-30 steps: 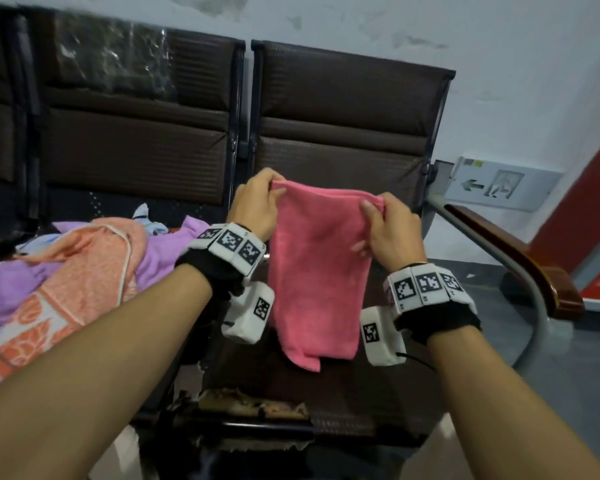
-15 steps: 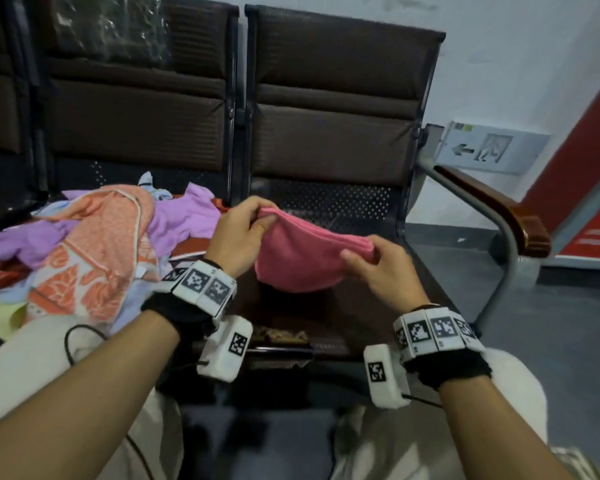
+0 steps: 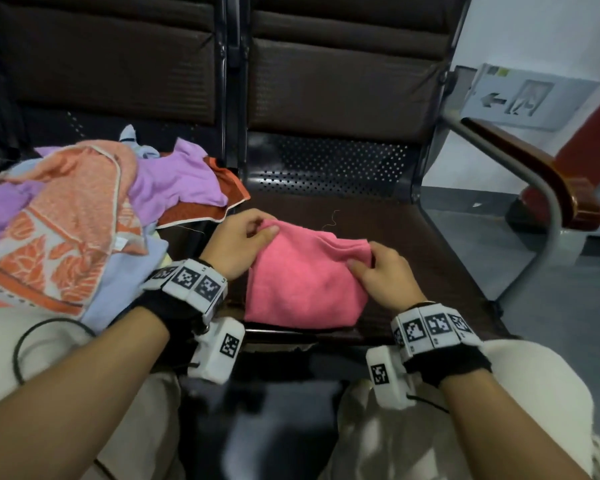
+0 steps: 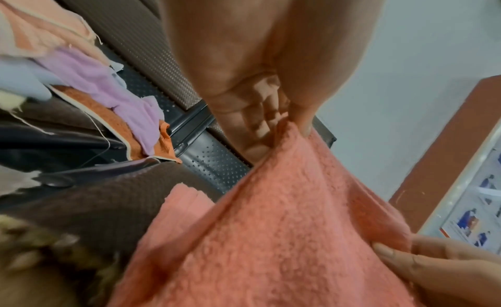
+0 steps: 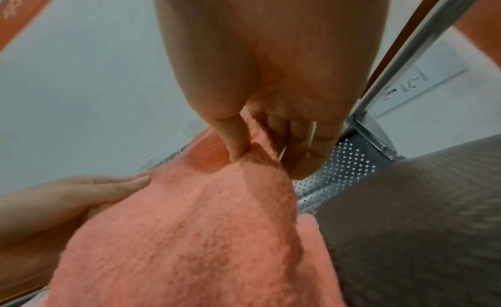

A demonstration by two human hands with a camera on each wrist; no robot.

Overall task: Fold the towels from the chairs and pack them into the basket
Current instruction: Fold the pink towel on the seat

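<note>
A pink towel (image 3: pixel 302 282) lies folded on the brown seat of the right-hand chair (image 3: pixel 406 237). My left hand (image 3: pixel 246 239) pinches its far left corner between thumb and fingers. My right hand (image 3: pixel 373 268) pinches the far right corner. In the left wrist view the pink towel (image 4: pixel 284 236) rises to my left hand (image 4: pixel 287 123), with several layers showing at its near edge. The right wrist view shows my right hand (image 5: pixel 260 148) pinching the pink towel (image 5: pixel 195 236). No basket is in view.
A heap of unfolded towels (image 3: pixel 70 223), orange patterned, purple, pale blue and rust, covers the left chair's seat. A metal armrest with a wooden top (image 3: pixel 537 174) bounds the right chair. My knees in light trousers (image 3: pixel 520 393) sit close to the seat's front edge.
Both hands have come down with the pink towel, from holding it hanging in the air to laying it on the right chair's seat. My view has tilted down.
</note>
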